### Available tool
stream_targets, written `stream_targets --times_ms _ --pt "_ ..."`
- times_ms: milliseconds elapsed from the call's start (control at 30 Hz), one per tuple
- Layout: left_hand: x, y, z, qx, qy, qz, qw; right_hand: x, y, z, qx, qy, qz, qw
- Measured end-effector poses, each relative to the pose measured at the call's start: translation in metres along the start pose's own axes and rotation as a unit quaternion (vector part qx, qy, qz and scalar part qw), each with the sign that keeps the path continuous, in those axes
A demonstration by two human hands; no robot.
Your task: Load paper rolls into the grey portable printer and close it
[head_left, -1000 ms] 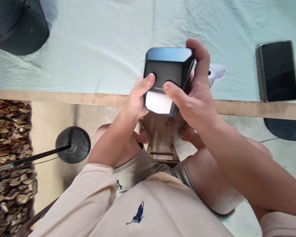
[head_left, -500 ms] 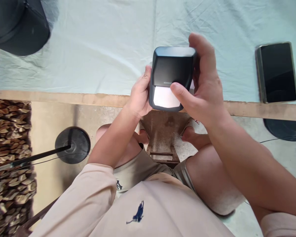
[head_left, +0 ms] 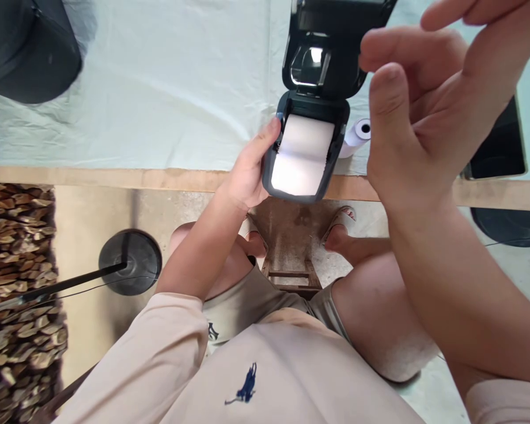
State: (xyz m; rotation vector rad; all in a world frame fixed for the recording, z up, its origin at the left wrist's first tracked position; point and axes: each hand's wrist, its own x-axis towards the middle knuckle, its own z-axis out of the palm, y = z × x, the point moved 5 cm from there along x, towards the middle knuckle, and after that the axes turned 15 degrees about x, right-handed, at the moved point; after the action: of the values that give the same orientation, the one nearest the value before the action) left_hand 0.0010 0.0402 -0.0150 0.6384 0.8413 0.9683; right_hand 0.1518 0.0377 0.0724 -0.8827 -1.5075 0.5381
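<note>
My left hand (head_left: 254,165) is wrapped around the left side of a small black label printer (head_left: 304,103), held above the table's front edge. The printer's lid (head_left: 324,56) is swung up and away from me, its inner side showing. A white paper roll (head_left: 307,138) lies in the body, with white paper reaching down to the front lip. To the right, my right hand (head_left: 428,112) is open, fingers apart and holding nothing. Its fingertips are beside the lid's right edge; whether they touch it I cannot tell. Another white paper roll (head_left: 357,136) sits on the table between the printer and this hand.
A pale green cloth (head_left: 181,88) covers the wood-edged table. A black container (head_left: 30,53) stands at the far left, and a dark-screened phone (head_left: 499,147) lies partly behind my right hand. Below are a round black stand base (head_left: 130,262) and stacked firewood (head_left: 17,265).
The printer's lid has gone from closed to swung open, revealing the paper roll inside. My right hand has let go and moved up and right. The second roll is now visible.
</note>
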Motion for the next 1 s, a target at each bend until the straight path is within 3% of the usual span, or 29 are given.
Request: stream_targets --times_ms 100,200,300,467,633,700,767,800,867,900,1000 --pt "-0.002 -0.003 -0.001 -0.004 0.037 -0.035 0.999 0.002 0.005 0.009 -0.099 -0.129 0.008 0.987" --pt "-0.002 -0.002 0.003 0.028 0.016 -0.021 0.999 0.001 0.013 0.015 -0.236 -0.224 0.062 0.944" --pt "-0.003 -0.002 0.006 0.029 -0.006 0.017 0.999 -0.001 0.016 0.015 -0.268 -0.247 0.077 0.928" --pt "-0.004 -0.002 0.01 0.037 -0.02 0.036 0.998 -0.005 0.027 0.013 -0.299 -0.253 0.031 0.92" --pt "-0.003 -0.002 0.007 0.016 -0.028 0.033 0.999 -0.001 0.023 0.018 -0.295 -0.281 0.085 0.909" --pt "-0.002 -0.001 0.003 0.006 -0.027 0.044 0.999 0.003 0.015 0.015 -0.198 -0.256 0.107 0.94" --pt "0.0 0.0 0.001 0.009 -0.034 0.056 0.998 0.01 0.014 0.003 -0.021 -0.167 0.141 0.976" --pt "0.001 0.0 0.001 0.011 -0.042 0.058 0.997 0.013 0.02 -0.004 0.074 -0.12 0.172 0.975" --pt "0.002 0.002 0.002 0.009 -0.051 0.052 0.997 0.015 0.041 -0.018 0.224 -0.059 0.251 0.94" --pt "0.002 0.003 0.002 0.004 -0.046 0.043 0.998 0.014 0.053 -0.02 0.25 -0.092 0.299 0.917" --pt "0.002 0.003 0.001 -0.02 0.006 0.003 1.0 0.013 0.074 -0.045 0.263 0.0 0.296 0.918"
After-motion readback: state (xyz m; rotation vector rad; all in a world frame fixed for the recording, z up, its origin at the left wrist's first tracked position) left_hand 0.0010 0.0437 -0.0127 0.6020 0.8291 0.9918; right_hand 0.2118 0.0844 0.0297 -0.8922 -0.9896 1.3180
